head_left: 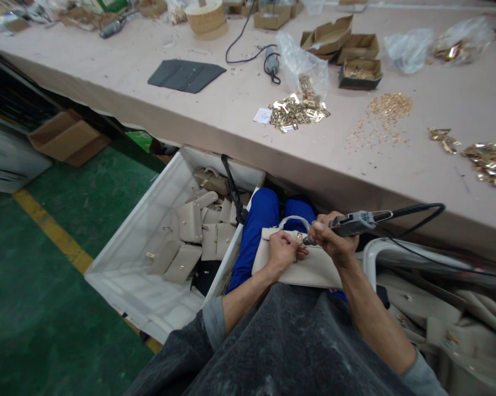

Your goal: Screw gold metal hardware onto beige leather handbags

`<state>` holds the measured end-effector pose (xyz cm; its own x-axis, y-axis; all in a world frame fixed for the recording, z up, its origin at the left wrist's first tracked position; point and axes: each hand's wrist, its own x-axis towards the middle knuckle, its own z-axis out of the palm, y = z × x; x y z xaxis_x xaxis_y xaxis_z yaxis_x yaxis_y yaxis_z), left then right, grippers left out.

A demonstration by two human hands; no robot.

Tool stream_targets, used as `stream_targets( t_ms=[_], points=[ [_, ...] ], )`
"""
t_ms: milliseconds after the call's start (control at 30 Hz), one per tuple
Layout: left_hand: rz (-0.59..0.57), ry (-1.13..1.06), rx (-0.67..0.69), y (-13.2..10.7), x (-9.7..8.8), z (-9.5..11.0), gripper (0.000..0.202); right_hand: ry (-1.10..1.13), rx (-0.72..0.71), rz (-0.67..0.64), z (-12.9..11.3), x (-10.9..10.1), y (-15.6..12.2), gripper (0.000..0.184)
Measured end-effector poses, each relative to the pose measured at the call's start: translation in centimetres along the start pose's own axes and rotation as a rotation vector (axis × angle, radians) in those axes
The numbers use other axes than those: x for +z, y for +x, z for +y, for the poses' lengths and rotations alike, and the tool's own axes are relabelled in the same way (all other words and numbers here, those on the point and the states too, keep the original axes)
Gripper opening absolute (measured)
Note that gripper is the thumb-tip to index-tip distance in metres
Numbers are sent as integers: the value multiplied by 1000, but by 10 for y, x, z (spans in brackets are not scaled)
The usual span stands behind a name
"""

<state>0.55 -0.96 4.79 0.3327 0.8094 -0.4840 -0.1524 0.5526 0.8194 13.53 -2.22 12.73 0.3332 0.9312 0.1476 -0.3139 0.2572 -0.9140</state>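
Note:
A beige handbag (318, 269) lies across my lap, its pale wrapped handle (293, 219) towards the table. My right hand (334, 239) is wrapped round a grey electric screwdriver (351, 224) with a black cable. The tool's tip meets the bag at a small gold clasp (301, 237). My left hand (284, 250) rests on the bag beside that clasp, its fingers pinched together at the metal. Whether a small part sits between those fingers is hidden.
At my left stands a white bin (149, 275) with several handbags; another white bin (374, 258) with beige bags is at my right. On the table (240, 104) lie gold metal plates (293, 114), small screws (390, 104), cardboard boxes (359, 47) and another screwdriver (271, 60).

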Motion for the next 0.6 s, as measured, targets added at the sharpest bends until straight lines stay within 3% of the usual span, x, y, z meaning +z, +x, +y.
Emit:
stream_targets(
  t_ms=[600],
  points=[
    [19, 37, 8, -2, 3, 4, 34, 2, -17, 47, -4, -1, 0, 37]
  ],
)
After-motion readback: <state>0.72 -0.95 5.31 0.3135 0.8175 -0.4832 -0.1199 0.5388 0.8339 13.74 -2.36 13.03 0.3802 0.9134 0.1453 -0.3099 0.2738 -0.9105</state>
